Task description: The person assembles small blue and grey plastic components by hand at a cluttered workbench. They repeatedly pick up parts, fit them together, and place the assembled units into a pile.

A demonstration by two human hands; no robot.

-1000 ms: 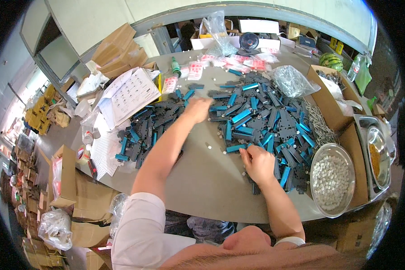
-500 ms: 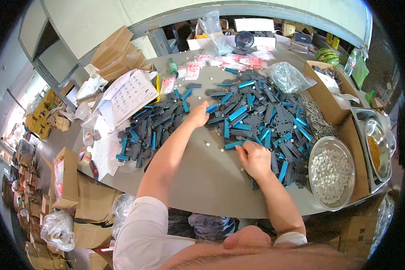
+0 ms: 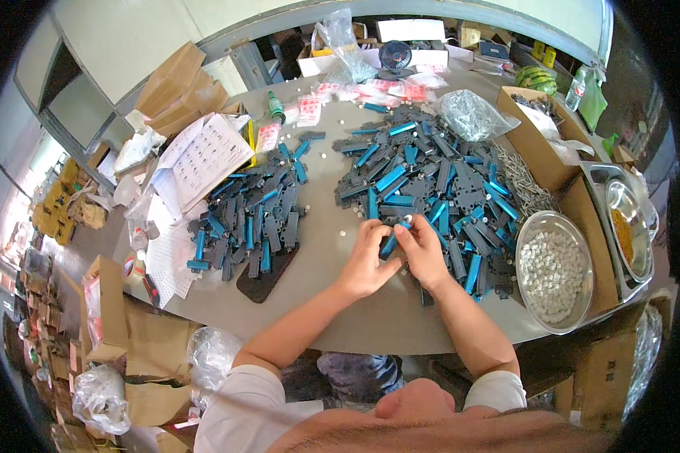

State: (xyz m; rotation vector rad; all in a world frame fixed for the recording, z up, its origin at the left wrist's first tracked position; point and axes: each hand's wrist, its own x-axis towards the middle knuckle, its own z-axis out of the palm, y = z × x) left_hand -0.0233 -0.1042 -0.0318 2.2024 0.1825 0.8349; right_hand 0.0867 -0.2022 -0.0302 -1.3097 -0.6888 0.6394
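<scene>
My left hand (image 3: 363,260) and right hand (image 3: 425,257) meet at the near edge of a large heap of black and blue plastic parts (image 3: 423,181). Between them is one black-and-blue plastic part (image 3: 389,244), with the fingers of both hands closed around it. My right thumb and fingertips press at its upper end, where a tiny pale spot shows; I cannot make out what that is. A smaller pile of similar parts (image 3: 272,208) lies to the left. At the right stands a metal bowl (image 3: 521,291) full of small white pieces (image 3: 555,275).
Metal pins (image 3: 523,181) lie between the heap and a cardboard box (image 3: 593,226). Beyond are a bag of clear plastic (image 3: 476,115), a small black fan (image 3: 394,56) and a green bottle (image 3: 276,106). Papers (image 3: 200,162) lie at left, and a dark flat pad (image 3: 268,281) is near the left pile.
My left hand has come back from the far middle of the table to meet my right hand. Both now grip one black-and-blue part. The view has shifted slightly.
</scene>
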